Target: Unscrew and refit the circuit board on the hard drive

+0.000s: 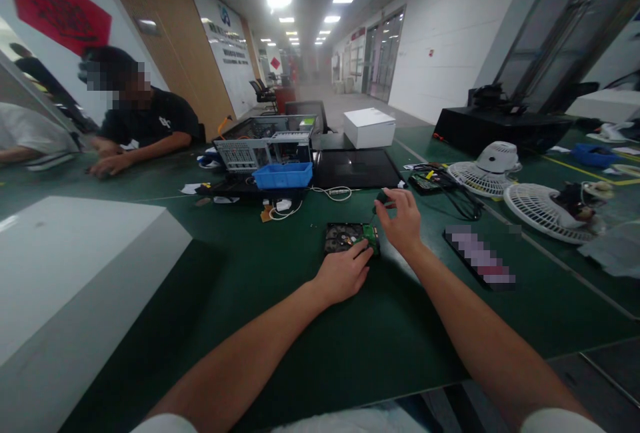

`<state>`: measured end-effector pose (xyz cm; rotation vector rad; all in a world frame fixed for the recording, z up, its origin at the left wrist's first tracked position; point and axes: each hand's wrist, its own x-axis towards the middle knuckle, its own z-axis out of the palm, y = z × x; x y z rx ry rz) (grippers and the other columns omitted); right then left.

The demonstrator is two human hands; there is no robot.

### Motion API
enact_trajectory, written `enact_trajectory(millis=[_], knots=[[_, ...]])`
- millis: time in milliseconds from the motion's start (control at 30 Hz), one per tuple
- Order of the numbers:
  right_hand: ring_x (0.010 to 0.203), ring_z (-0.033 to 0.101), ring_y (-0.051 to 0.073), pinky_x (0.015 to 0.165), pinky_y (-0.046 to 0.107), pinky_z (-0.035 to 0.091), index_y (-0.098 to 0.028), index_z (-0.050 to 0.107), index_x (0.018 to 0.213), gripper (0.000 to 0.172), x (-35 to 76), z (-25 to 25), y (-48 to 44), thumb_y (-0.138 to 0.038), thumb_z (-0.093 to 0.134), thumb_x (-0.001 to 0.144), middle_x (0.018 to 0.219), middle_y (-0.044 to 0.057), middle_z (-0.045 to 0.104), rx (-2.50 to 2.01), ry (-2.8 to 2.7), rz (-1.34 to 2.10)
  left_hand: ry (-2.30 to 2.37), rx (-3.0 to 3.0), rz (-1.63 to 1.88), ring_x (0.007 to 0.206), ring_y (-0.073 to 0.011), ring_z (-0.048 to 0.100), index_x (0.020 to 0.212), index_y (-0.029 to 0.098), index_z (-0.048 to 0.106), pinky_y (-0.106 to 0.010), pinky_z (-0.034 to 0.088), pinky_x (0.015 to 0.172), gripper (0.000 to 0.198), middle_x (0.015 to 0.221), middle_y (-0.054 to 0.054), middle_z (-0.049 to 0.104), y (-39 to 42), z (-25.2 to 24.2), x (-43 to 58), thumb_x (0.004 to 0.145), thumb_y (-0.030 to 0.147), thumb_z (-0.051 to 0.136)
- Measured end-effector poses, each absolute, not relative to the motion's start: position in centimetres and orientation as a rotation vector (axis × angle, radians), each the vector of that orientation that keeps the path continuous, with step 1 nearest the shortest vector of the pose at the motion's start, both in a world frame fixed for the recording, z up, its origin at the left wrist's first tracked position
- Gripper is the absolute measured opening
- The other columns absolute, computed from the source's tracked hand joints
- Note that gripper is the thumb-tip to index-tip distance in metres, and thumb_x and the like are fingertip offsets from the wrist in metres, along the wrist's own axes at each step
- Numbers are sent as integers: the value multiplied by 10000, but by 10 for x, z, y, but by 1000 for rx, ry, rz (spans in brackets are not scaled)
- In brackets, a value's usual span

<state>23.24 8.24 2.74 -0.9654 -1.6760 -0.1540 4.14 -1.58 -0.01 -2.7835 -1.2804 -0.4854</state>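
A hard drive [341,237] lies on the green table mat, its green circuit board [369,233] facing up on the right side. My left hand [346,273] rests on the drive's near edge, fingers pressed against it and the board. Pinched in my right hand [401,221] is a small screwdriver [382,197] with a dark handle. Its thin shaft points down towards the circuit board; whether the tip touches a screw is too small to tell.
Beyond the drive stand an open computer case [265,146], a blue tray [283,176], a dark flat panel [356,167] and a white box [369,127]. To the right are a phone [477,258], cables [463,199] and fan parts [543,211]. A large white box [95,253] fills the left. Another person [145,113] sits far left.
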Motion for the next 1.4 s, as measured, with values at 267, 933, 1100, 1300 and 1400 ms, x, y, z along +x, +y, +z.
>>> enact_trajectory(millis=[267,933,1100,1300,1400], knots=[[1123,630,265,815,431,626,-238,534,1269,343,234,23,86,-249,591,931,1299,132,604,-906,-1692,-148,-1269,-2773,-491,1217,-252,617,1446,187,480,-373,602,883,475,1552,-95,452,-16,0,41,988,312,468],[825,651,210,730,397,606,-227,496,1283,401,230,22,82,-283,614,905,1072,85,639,-1004,-1701,-62,-1255,-2774,-526,1186,-250,632,1437,183,483,-382,608,862,468,1534,-93,470,-15,-2,41,986,308,464],[848,639,223,678,379,602,-227,528,1246,390,229,23,82,-352,655,899,1052,89,606,-1026,-1719,-107,-1254,-2772,-522,1194,-251,629,1440,188,478,-382,602,876,475,1531,-105,470,-14,-4,41,982,310,480],[930,655,241,722,399,617,-228,503,1292,383,231,23,82,-341,593,938,1117,114,613,-990,-1726,-65,-1248,-2777,-544,1213,-248,619,1435,180,479,-383,597,900,469,1525,-109,474,-15,-3,41,982,302,481],[925,673,224,746,389,618,-226,481,1299,387,230,21,82,-326,586,939,1175,116,622,-976,-1703,-9,-1244,-2782,-532,1215,-249,617,1438,182,478,-380,598,895,472,1527,-112,472,-15,-2,41,981,305,482]])
